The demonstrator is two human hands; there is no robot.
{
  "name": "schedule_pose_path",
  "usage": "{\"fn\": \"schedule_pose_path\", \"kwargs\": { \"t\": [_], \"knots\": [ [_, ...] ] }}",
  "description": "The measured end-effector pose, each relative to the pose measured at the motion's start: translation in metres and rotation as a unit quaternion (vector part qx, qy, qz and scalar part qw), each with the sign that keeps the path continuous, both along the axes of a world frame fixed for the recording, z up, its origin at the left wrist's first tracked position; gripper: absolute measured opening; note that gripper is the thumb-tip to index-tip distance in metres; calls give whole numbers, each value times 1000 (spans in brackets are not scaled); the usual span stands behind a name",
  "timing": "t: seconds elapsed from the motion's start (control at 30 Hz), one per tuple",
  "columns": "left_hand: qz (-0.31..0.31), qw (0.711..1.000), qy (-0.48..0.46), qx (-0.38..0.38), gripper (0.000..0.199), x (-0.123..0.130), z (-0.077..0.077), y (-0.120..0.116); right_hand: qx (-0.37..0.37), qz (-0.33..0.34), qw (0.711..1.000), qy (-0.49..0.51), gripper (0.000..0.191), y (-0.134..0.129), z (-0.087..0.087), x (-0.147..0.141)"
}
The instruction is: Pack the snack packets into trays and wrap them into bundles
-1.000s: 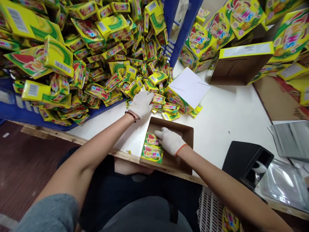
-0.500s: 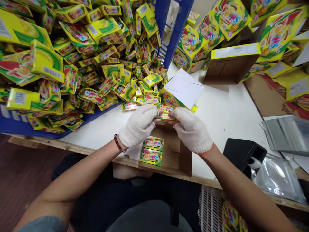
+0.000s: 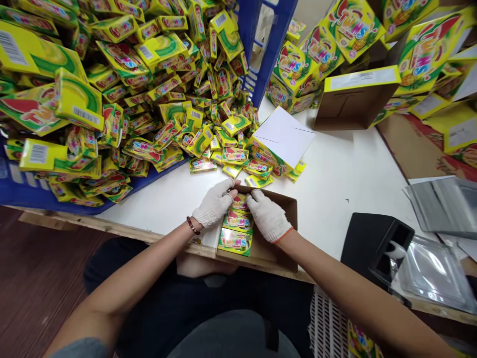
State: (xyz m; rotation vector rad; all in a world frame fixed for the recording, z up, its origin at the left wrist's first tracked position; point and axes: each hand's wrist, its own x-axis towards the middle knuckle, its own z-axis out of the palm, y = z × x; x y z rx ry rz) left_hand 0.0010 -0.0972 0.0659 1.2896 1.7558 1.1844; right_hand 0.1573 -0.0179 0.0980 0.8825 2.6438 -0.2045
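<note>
Yellow packets (image 3: 235, 222): three in view, lying flat in a row, "TWINS" legible, long sides running across the box, the row pointing away from the person

Brown cardboard box (image 3: 286, 211): open, at the near edge of the white table (image 3: 335, 209), packets against its left side

Left hand (image 3: 213, 204): gloved in white knit, fingers narrowly curled at the far end of the row, touching the farthest packet; grip cannot be told

Right hand (image 3: 267, 216): same glove, fingertips at that packet's right edge, just beside the left hand; grip cannot be told

Hidden: the farthest packet, mostly behind the fingers; anything beneath the row

Beyond: loose packets (image 3: 238, 161) scattered past the box, a heap spilling from a blue crate (image 3: 274, 44), large yellow cartons (image 3: 294, 69) stacked at the far edge
</note>
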Motion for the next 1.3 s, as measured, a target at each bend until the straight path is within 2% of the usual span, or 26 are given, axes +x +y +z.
{"fn": "schedule_pose_path", "kwargs": {
  "t": [0.1,0.2,0.27,0.37,0.43,0.5,0.57,0.63,0.73,0.8,0.83,0.9,0.97,1.0,1.07,1.13,1.2,1.3],
  "knots": [
    [-11,999,32,9,38,-7,2,5,36,28,998,-34,49,-8,1,-2],
    [-12,986,165,37,33,-23,9,26,45,39,997,-41,48,-14,-6,-5],
    [-11,951,306,41,29,-35,17,49,47,34,997,-47,46,-18,-11,-8],
    [-49,867,495,-12,27,-49,27,82,32,31,997,-55,45,-19,-13,-11],
    [-76,820,566,-50,28,-53,30,99,10,32,998,-51,46,-14,-11,-10],
    [-88,800,589,-74,31,-56,32,109,-28,27,999,-25,43,-7,-6,-5],
    [-84,804,580,-97,27,-57,36,112,-70,6,997,39,41,3,0,5],
    [-63,818,563,-99,25,-53,47,106,-80,-27,986,144,40,12,11,15],
    [-62,826,559,-23,30,-32,71,79,-13,-69,954,292,38,25,40,26],
    [-107,818,564,39,28,-7,85,53,14,-67,952,299,35,31,62,29],
    [-134,814,562,59,26,6,89,40,7,-58,962,267,32,33,71,29],
    [-189,814,543,83,25,27,90,19,-61,-26,985,161,27,35,84,30],
    [-232,833,493,96,34,34,83,4,-138,0,990,36,25,35,88,31],
    [-237,850,460,100,42,32,79,1,-160,10,987,-26,27,34,86,32],
    [-208,889,394,106,51,20,69,-1,-165,21,976,-137,30,29,79,34],
    [-164,916,352,100,42,5,59,3,-157,27,964,-214,31,18,70,32],
    [-163,924,337,81,33,-5,50,10,-166,29,951,-258,32,5,61,27],
    [-191,922,332,46,29,-11,37,18,-171,26,938,-300,40,-13,46,21]
  ]
}}
